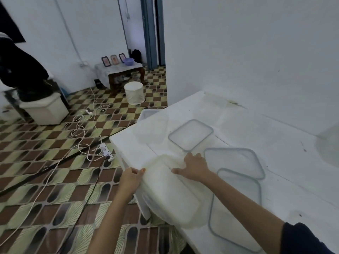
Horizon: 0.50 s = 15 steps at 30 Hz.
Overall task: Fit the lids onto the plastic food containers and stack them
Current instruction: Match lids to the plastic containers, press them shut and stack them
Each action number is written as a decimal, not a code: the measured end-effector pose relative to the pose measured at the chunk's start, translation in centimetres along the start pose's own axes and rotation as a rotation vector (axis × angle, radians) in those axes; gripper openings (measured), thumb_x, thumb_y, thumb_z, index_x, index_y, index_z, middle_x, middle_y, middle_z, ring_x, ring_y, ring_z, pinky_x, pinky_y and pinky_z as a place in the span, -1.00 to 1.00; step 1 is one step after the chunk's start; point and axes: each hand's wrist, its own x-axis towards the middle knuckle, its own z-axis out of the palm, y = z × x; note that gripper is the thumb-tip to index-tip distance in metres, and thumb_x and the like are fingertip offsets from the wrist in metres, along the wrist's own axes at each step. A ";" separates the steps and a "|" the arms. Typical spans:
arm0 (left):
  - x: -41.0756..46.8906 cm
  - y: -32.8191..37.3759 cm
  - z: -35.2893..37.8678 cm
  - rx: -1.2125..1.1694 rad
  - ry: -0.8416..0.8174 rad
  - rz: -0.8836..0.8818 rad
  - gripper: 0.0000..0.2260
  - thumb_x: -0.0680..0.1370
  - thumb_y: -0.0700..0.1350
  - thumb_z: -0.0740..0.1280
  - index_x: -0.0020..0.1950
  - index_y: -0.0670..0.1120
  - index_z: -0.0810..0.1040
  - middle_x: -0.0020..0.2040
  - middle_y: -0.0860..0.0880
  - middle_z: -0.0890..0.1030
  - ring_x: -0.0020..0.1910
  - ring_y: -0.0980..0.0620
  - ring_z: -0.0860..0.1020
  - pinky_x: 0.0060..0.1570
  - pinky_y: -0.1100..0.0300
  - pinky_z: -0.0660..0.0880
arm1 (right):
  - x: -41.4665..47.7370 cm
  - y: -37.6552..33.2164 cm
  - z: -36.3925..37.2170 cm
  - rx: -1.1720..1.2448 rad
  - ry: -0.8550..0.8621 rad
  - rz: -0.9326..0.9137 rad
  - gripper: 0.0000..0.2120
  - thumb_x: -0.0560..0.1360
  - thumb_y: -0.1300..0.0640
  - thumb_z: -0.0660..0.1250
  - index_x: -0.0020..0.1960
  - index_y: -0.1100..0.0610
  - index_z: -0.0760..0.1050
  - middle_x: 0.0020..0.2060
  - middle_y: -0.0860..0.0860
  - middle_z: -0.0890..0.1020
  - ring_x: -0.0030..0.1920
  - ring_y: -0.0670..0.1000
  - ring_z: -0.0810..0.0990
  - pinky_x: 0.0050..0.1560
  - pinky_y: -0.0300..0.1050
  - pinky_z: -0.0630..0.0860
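Dark sleeve [302,239] at lower right, cut off by the frame, and that forearm hides part of a blue-rimmed lid [236,213]. Right hand [194,167] hooks its fingers over the far rim of the milky container [170,195]. Left hand [133,176] pinches its left edge. Hands apart. The container is blurred and sits at the white bench [275,143] corner. A second lid [234,162] and a squarer third lid [190,134] lie flat. A clear container [152,125] barely shows.

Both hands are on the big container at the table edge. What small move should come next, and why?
Probably set the big container flat on the table, further from the edge. The left hand and right hand both hold it, it looks tilted at the table's edge, and it has no lid on; the nearest lid lies loose just to its right.
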 end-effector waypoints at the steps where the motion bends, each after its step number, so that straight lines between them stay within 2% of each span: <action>1: -0.1 -0.3 0.1 -0.071 -0.018 -0.022 -0.78 0.56 -0.03 0.31 -0.18 -0.15 0.44 -0.04 -0.20 0.56 -0.09 -0.14 0.52 -0.05 0.00 0.49 | 0.1 0.1 0.0 0.051 -0.013 -0.006 -0.13 0.40 -0.34 0.30 0.41 0.27 0.18 0.33 0.22 0.35 0.33 0.19 0.32 0.33 0.04 0.31; 3: -0.5 -0.4 0.2 -0.248 -0.061 -0.067 -0.75 0.54 -0.01 0.34 -0.06 -0.21 0.52 -0.01 -0.18 0.59 -0.01 -0.17 0.57 -0.03 0.01 0.52 | -0.1 0.2 -0.1 0.189 -0.052 -0.017 -0.10 0.37 -0.32 0.36 0.43 0.26 0.17 0.35 0.17 0.35 0.36 0.16 0.31 0.34 0.03 0.32; 5: -1.0 0.0 0.1 -0.372 -0.085 -0.059 -0.71 0.53 0.00 0.35 0.04 -0.23 0.56 -0.03 -0.15 0.62 -0.05 -0.14 0.60 -0.10 0.06 0.54 | -0.5 0.2 -0.3 0.315 -0.087 -0.037 -0.19 0.36 -0.28 0.39 0.39 0.21 0.26 0.31 0.12 0.38 0.33 0.11 0.35 0.31 -0.01 0.37; 8: -1.8 1.1 -0.7 -0.495 -0.066 0.014 -0.73 0.55 0.00 0.33 -0.03 -0.23 0.59 -0.13 -0.15 0.62 -0.17 -0.07 0.57 -0.18 0.13 0.48 | -0.8 0.3 -0.6 0.494 -0.074 -0.074 -0.34 0.33 -0.27 0.44 0.25 0.10 0.40 0.20 0.06 0.42 0.21 0.03 0.43 0.19 -0.10 0.44; 10: -2.6 2.4 -1.7 -0.556 -0.022 0.067 -0.78 0.55 -0.02 0.32 -0.06 -0.18 0.58 -0.14 -0.10 0.62 -0.17 -0.01 0.57 -0.17 0.19 0.47 | -1.2 0.3 -1.5 0.699 -0.049 -0.117 -0.52 0.35 -0.19 0.46 0.12 0.07 0.46 0.06 0.04 0.47 0.01 -0.05 0.48 -0.03 -0.24 0.46; 12: -3.2 4.0 -2.9 -0.605 0.039 0.127 -0.81 0.57 -0.02 0.28 -0.07 -0.14 0.57 -0.15 -0.08 0.60 -0.16 0.03 0.56 -0.17 0.24 0.46 | -2.0 0.4 -3.1 0.884 -0.054 -0.160 -0.66 0.42 -0.08 0.45 0.03 0.12 0.50 -0.06 0.03 0.51 -0.14 -0.09 0.49 -0.17 -0.32 0.41; 15: -4.1 6.8 -4.0 -0.684 0.090 0.203 -0.77 0.60 -0.01 0.23 0.01 -0.13 0.59 -0.18 -0.03 0.58 -0.21 0.12 0.54 -0.17 0.28 0.45 | -3.6 0.9 -5.5 1.053 -0.009 -0.185 -0.65 0.46 -0.01 0.41 0.02 0.28 0.56 -0.21 0.05 0.62 -0.30 -0.07 0.57 -0.24 -0.23 0.41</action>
